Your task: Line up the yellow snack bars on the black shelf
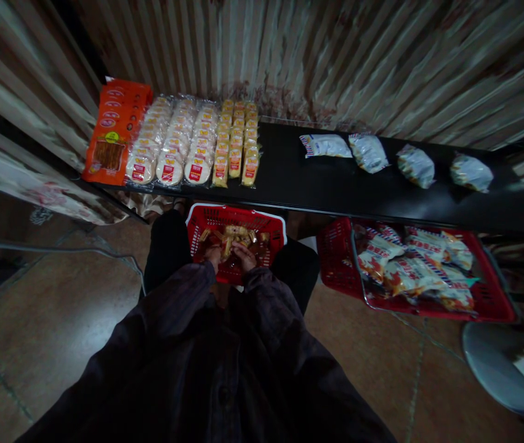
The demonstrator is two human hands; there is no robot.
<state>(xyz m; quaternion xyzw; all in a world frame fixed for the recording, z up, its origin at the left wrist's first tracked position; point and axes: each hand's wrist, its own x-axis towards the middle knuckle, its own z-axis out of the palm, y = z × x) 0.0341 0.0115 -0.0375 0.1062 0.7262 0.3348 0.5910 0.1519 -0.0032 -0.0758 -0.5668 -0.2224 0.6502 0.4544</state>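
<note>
My left hand (214, 256) and my right hand (244, 256) are both inside the red basket (192, 227) between my knees. Small yellow wrapped snack bars (239, 234) lie in its bottom. The fingers of my right hand are closed on one wrapped snack bar (226, 247), which sits between the two hands. My left hand is curled close beside that bar; whatever its fingers hold is too dark and small to make out. On the black table above, similar yellow wrapped snack bars (234, 151) stand in rows.
Left of those bars are rows of round white wrapped pastries (169, 154) and an orange packet (114, 135). Several white snack bags (367, 152) lie along the table (284, 178). A second red basket (335, 255) holds more bags; a grey stool (492, 369) stands at right.
</note>
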